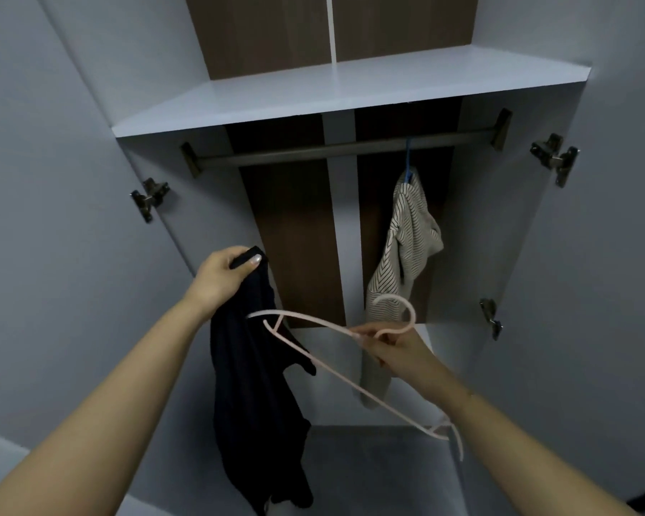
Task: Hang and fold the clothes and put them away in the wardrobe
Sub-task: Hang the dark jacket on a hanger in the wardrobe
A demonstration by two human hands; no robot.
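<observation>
My left hand (222, 277) grips the top edge of a dark navy garment (256, 396), which hangs down in front of the open wardrobe. My right hand (395, 348) holds a pale pink hanger (313, 357) by the neck just below its hook. One hanger arm reaches left to the dark garment, touching or slipping into its upper part; the other arm runs down to the lower right. Above, a metal rail (336, 148) spans the wardrobe. A striped cream garment (406, 251) hangs from it on a blue hanger (408, 158), right of centre.
A white shelf (350, 91) sits over the rail. Both wardrobe doors stand open, with hinges on the left door (149, 197) and on the right door (555, 158). The rail's left part is bare. The wardrobe's white floor panel (380, 467) lies below.
</observation>
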